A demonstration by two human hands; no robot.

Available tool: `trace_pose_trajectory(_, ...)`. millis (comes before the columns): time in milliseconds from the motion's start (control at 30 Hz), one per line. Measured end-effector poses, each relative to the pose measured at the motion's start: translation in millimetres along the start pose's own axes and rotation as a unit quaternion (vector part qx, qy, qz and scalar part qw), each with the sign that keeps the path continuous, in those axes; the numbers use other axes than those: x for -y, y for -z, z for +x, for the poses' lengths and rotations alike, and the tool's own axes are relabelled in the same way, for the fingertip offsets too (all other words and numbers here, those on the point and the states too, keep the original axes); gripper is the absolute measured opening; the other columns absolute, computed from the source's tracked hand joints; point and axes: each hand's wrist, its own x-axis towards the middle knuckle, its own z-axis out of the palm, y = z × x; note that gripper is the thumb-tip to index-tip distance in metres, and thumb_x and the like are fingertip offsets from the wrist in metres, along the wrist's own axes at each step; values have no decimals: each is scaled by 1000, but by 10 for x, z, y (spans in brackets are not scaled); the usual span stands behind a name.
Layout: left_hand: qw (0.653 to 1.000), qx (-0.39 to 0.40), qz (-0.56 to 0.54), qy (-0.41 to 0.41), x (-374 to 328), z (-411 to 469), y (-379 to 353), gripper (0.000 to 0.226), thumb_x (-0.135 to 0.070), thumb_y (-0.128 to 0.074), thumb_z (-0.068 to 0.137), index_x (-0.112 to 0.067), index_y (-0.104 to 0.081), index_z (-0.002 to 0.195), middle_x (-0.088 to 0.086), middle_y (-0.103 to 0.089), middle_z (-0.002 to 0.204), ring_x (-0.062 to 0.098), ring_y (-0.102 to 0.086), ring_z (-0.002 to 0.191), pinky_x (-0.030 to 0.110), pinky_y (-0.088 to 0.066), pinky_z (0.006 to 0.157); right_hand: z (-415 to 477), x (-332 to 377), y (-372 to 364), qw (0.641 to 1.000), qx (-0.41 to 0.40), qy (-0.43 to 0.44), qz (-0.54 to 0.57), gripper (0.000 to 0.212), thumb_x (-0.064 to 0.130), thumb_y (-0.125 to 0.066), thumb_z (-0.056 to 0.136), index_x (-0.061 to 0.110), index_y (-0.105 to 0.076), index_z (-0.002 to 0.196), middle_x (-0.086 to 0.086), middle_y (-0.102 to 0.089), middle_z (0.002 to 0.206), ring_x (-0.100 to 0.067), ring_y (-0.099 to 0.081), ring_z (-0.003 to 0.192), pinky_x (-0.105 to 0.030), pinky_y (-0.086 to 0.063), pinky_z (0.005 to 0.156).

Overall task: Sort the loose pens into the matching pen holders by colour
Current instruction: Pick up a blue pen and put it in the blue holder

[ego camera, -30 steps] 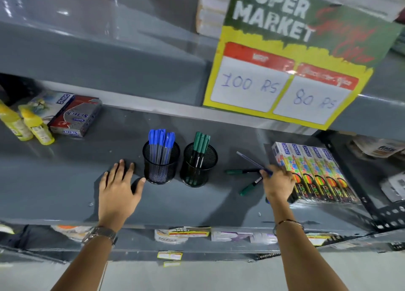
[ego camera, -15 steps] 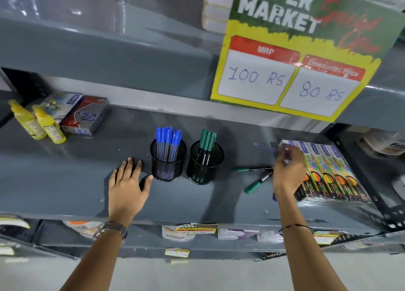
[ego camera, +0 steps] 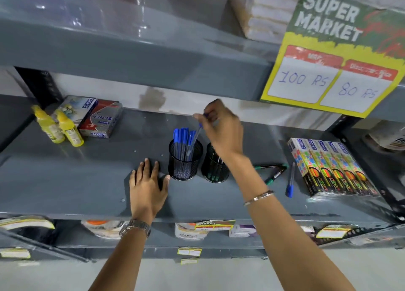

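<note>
So this one's most of the way through, I'd say. Using the black wire-mesh pen holder full of blue-capped pens (ego camera: 185,162) as the reference point: the right hand (ego camera: 221,129) is up above it and slightly to its right, fingertips pinched together on the top end of a clear-barrelled blue pen (ego camera: 194,140), and the pen's lower end is already down inside that holder's rim, leaning against the bunch of blue ones in there. It looks like the drop is basically happening, just not let go yet.

The left hand (ego camera: 149,186) is lying flat on the grey metal shelf (ego camera: 87,177), fingers spread and holding nothing, thumb just beside the base of that blue holder on its left. Can't tell if it's actually touching it.

Immediately right of the blue holder is a second black mesh holder with green pens (ego camera: 215,166), partly hidden behind the right wrist.

What's left, as far as I can see: further right of both holders, three loose ones are lying on the shelf. Two green-capped pens (ego camera: 272,170) sit near each other at an angle, and one more blue-capped pen (ego camera: 290,180) lies just beside the row of colourful marker boxes (ego camera: 328,166).

So one going in, two greens and one blue to go. Nothing looks misfiled from here.
</note>
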Motion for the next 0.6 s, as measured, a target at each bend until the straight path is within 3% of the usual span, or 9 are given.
trace_pose_trajectory(133,1000,6,5,-3,-27,-7,19,58,-45,-41,89,-8,-46,134,20,-40,146,34,-34,135,48,-21,112,-199,-99,-290,994,74,-10,-81,21,37,-66,82,21,-53,85,-1,-66,78,-24,-63,73,-34,-50,57)
trace_pose_trajectory(233,1000,9,5,-4,-28,-1,31,56,-41,-48,90,-8,-44,136,19,-38,147,33,-32,136,48,-20,113,-284,-164,-407,989,90,17,-115,19,37,-62,86,18,-61,88,-5,-65,88,-27,-58,88,-36,-49,60)
trace_pose_trajectory(400,1000,13,8,-6,-30,-1,44,57,-42,-45,91,-8,-42,136,18,-36,148,32,-30,137,47,-19,113,-344,-236,-454,981,99,14,-168,29,40,-56,88,19,-66,106,-11,-57,107,-31,-50,100,-43,-44,85)
trace_pose_trajectory(600,999,7,31,-8,-30,-10,42,62,-46,-32,87,-6,-48,132,21,-43,143,34,-37,133,49,-25,111,-434,-290,-401,977,122,-5,-177,39,42,-53,90,21,-56,122,-14,-51,119,-32,-46,112,-44,-38,94)
